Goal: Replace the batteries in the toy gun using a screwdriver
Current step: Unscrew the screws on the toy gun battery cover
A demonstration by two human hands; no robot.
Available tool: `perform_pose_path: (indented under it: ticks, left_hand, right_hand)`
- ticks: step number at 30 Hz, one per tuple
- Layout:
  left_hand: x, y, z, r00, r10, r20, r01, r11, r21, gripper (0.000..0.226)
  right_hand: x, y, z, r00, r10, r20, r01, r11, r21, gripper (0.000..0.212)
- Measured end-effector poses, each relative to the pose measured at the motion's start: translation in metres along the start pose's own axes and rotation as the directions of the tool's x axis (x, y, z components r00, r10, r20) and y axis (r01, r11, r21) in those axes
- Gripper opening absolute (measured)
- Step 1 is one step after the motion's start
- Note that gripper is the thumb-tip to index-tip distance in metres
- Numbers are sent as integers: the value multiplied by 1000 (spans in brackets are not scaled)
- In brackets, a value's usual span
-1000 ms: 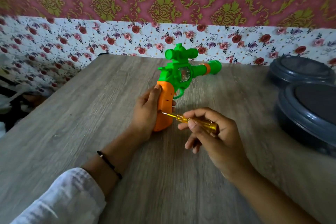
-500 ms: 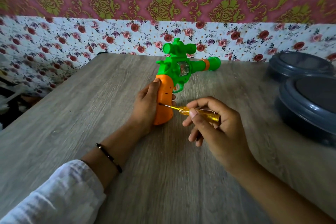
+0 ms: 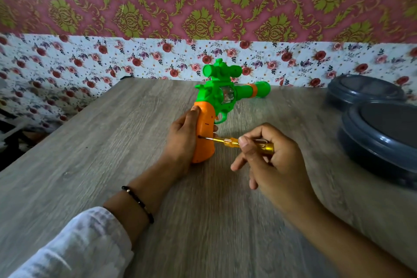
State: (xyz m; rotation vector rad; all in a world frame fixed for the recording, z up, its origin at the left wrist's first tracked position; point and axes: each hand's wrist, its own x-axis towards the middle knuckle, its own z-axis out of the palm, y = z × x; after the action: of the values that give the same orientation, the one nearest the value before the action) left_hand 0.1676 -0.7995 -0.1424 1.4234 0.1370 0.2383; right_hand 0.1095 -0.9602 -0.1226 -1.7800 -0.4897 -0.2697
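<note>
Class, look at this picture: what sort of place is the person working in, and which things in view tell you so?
Probably a room in a home: patterned wallpaper, a floral cloth along the wall, and lidded grey containers on a wood-grain table.

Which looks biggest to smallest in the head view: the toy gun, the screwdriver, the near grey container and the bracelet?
1. Near grey container, though the frame edge cuts it off and it sits close to the camera.
2. Toy gun.
3. Screwdriver, partly hidden in the right hand.
4. Bracelet, partly hidden round the wrist; close to the screwdriver, so unsure.
</note>
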Motion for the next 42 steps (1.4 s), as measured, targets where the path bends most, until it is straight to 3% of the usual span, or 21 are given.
perform_pose_path:
  ticks: [7, 13, 21, 28, 39, 42]
  left_hand:
    - [-5, 1, 6, 997, 75, 20, -75, 997, -6, 27]
    - [-2, -2, 4, 997, 76, 11, -77, 996, 46, 38]
    - [-7, 1, 5, 992, 124, 22, -126, 989, 83, 29]
    - [-4, -1, 3, 995, 101, -4, -100, 990, 103, 41]
    - [-5, 1, 4, 996, 90, 6, -90, 990, 112, 41]
    - [-6, 2, 5, 997, 74, 8, -74, 994, 77, 41]
  right_hand:
    - [5, -1, -5, 996, -88, 32, 88, 996, -16, 11]
    - [4, -1, -6, 979, -177, 104, 187, 978, -97, 7]
    - [5, -3, -8, 949, -279, 143, 304, 931, -203, 9]
    - [7, 0, -11, 955, -224, 193, 260, 948, -182, 6]
    - [6, 0, -13, 933, -295, 204, 342, 903, -258, 9]
    - [5, 0, -10, 934, -330, 140, 358, 869, -342, 25]
